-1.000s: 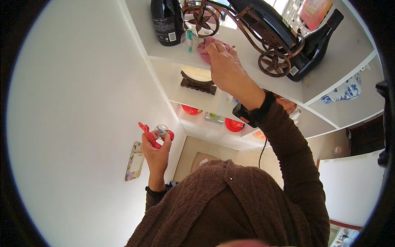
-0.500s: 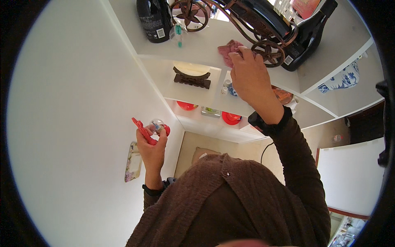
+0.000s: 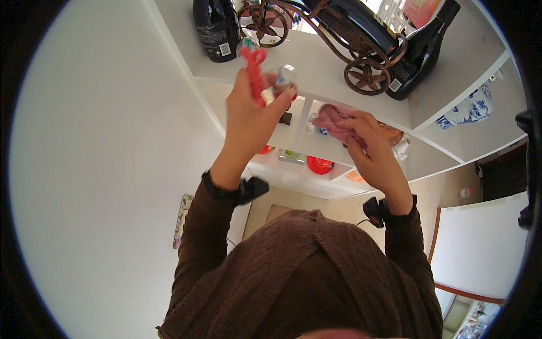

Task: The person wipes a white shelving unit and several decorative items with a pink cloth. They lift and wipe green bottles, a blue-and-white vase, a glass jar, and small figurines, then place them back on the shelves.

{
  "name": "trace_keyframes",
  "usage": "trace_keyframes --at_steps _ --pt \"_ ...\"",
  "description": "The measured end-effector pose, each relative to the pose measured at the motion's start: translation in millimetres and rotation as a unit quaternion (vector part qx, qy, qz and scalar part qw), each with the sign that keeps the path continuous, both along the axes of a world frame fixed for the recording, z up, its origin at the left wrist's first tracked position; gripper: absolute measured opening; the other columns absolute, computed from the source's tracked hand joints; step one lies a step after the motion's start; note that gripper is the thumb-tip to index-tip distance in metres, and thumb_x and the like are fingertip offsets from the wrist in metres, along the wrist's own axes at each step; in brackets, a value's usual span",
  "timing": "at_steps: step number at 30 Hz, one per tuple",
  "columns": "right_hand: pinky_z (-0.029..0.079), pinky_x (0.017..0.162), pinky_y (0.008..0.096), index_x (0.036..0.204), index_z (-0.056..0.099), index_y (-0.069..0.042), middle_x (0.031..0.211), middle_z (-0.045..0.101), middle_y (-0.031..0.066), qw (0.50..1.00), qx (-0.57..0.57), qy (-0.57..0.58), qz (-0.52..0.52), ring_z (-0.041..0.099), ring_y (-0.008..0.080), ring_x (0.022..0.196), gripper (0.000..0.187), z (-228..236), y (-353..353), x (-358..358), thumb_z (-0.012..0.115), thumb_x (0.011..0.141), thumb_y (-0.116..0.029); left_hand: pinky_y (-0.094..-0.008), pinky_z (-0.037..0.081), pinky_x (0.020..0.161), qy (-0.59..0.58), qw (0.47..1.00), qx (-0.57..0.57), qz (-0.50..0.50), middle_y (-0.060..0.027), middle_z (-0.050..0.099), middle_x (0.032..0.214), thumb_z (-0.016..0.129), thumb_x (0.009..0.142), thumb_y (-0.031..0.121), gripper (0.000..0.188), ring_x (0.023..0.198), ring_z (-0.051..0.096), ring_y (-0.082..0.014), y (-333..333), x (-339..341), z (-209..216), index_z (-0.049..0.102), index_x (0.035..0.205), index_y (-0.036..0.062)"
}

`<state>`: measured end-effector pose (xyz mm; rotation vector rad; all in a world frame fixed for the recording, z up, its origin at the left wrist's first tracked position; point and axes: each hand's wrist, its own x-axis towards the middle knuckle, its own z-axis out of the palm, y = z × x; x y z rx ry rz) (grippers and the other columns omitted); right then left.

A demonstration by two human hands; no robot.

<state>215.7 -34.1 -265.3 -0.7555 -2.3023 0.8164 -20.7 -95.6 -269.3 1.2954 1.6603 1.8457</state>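
My left hand (image 3: 251,116) is raised in front of the top shelf, closed around a red ornament (image 3: 255,76) and a small clear globe (image 3: 283,78) with pale and blue bits inside. Motion blurs both a little. Just behind them stands a clear ornament with a teal part (image 3: 246,43), partly hidden. My right hand (image 3: 372,144) grips a crumpled pink cloth (image 3: 334,121) in front of the shelf's front edge, apart from the left hand.
A dark bottle (image 3: 216,31) stands at the upper left. A bronze wheeled bottle rack (image 3: 367,76) carries another bottle, and a third dark bottle (image 3: 420,53) leans at the right. Blue-and-white porcelain (image 3: 468,110) sits in the right compartment. Lower shelves hold a red dish (image 3: 320,165) and a tin (image 3: 292,156).
My left hand has risen up and right to the top shelf with the red ornament and globe. My right hand has drawn the cloth off the shelf, back toward me.
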Motion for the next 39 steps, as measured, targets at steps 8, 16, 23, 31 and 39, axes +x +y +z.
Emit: trace_keyframes --at_steps 8,16,23,31,39 --pt "0.050 0.087 0.0331 0.114 0.063 -0.001 0.129 0.053 0.0160 0.995 -0.049 -0.009 -0.090 0.058 0.0286 0.110 0.033 -21.9 -12.3 71.1 0.051 0.085 0.006 -0.0308 0.054 0.064 0.141 0.989 -0.018 0.032 -0.0072 0.066 0.087 0.088 0.072 0.024 0.048 0.074 0.066 -0.0162 100.9 -6.7 -9.5 0.055 0.098 0.0005" --pt "0.043 0.102 0.0345 0.112 0.063 0.001 0.128 0.054 0.0161 0.986 -0.085 0.001 -0.141 0.056 0.0277 0.119 0.034 -44.0 -23.0 103.0 0.049 0.082 0.009 -0.0319 0.054 0.059 0.161 0.984 0.002 0.082 -0.0096 0.065 0.081 0.090 0.069 0.024 0.048 0.068 0.066 -0.0176 142.5 -11.3 -26.8 0.055 0.093 0.0003" --pt "0.044 0.102 0.0345 0.111 0.064 0.001 0.129 0.054 0.0162 0.984 -0.095 -0.011 -0.151 0.055 0.0279 0.120 0.034 -54.7 -24.9 105.7 0.050 0.081 0.009 -0.0321 0.052 0.052 0.165 0.982 0.019 0.091 -0.0107 0.065 0.078 0.089 0.068 0.026 0.048 0.057 0.064 -0.0188 151.6 -10.0 -25.8 0.055 0.090 0.0010" --pt "0.047 0.099 0.0351 0.108 0.064 0.002 0.125 0.055 0.0183 0.984 -0.112 0.011 -0.140 0.058 0.0308 0.116 0.032 -61.9 -23.1 99.3 0.049 0.080 0.010 -0.0345 0.054 0.061 0.170 0.980 -0.002 0.103 -0.0107 0.065 0.079 0.089 0.067 0.027 0.050 0.066 0.066 -0.0225 140.8 -17.9 -25.0 0.054 0.092 0.0005" --pt "0.043 0.103 0.0333 0.110 0.064 0.002 0.129 0.054 0.0169 0.984 -0.126 -0.014 -0.126 0.056 0.0276 0.121 0.035 -63.8 -20.7 95.1 0.049 0.079 0.010 -0.0358 0.053 0.068 0.185 0.976 -0.025 0.115 -0.0096 0.063 0.080 0.088 0.067 0.030 0.053 0.070 0.064 -0.0253 126.6 -20.4 -19.7 0.055 0.095 0.0002"
